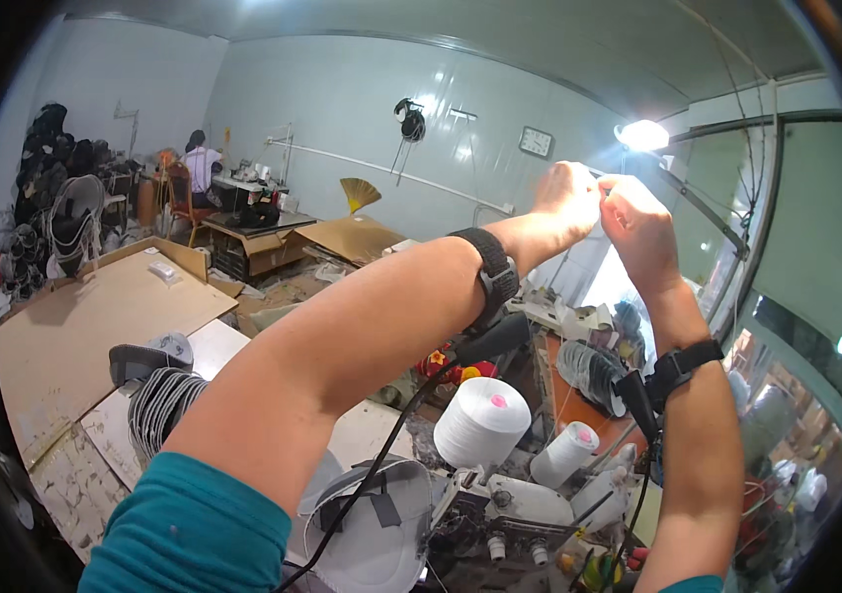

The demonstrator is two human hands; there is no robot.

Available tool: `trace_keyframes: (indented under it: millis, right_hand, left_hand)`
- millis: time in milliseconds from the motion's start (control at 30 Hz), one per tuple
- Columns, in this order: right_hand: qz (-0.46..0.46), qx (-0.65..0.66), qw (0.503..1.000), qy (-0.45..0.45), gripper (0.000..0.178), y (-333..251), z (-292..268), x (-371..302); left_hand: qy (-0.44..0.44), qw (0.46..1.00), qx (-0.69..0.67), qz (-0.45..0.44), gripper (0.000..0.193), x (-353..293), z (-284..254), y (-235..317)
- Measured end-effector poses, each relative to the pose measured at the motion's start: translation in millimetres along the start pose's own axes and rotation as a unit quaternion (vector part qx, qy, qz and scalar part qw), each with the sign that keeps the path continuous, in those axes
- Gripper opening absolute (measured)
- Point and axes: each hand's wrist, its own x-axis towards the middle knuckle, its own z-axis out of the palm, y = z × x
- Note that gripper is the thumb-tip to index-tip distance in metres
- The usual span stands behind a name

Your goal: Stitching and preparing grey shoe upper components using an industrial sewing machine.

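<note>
Both left hand (566, 202) and right hand (636, 217) are raised near a lamp (643, 134), grip closed, contents unclear.

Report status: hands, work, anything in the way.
Left hand and right hand raised close together, both curled; anything held unclear. Large white thread cone below, near sewing machine. Lit lamp close by, glare hiding detail.

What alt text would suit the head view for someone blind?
A person's left hand and right hand are raised close together, with a sewing machine and two white thread cones lower down. Another person sits in the background.
</note>
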Motion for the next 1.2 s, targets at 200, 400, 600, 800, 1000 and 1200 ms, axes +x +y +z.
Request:
trace_keyframes:
  millis: [200, 400, 600, 800, 1000, 1200]
  right_hand:
    - [0.123, 0.030, 0.992, -0.017, 0.014, 7, 1, 1]
    - [0.230, 0.211, 0.948, 0.060, 0.017, 3, 0, 4]
    - [0.197, 0.140, 0.969, 0.049, 0.012, 4, -3, 2]
    - [0.108, 0.051, 0.992, 0.041, 0.001, 14, 0, -3]
    - [0.253, 0.223, 0.941, 0.018, 0.005, 24, -2, 1]
    - [0.370, 0.520, 0.770, -0.006, 0.015, 29, -9, -3]
  left_hand:
    - [-0.042, 0.999, 0.015, 0.024, 0.016, 0, -8, 2]
    - [-0.088, 0.996, 0.034, 0.007, 0.016, 1, -9, 3]
    - [-0.075, 0.997, 0.002, -0.005, 0.019, -1, -4, 9]
    - [-0.050, 0.999, -0.015, 0.010, 0.018, -4, -4, 13]
    - [-0.016, 0.999, -0.044, 0.021, 0.015, -3, 1, 9]
    - [0.072, 0.981, -0.148, 0.108, 0.012, -2, 6, 8]
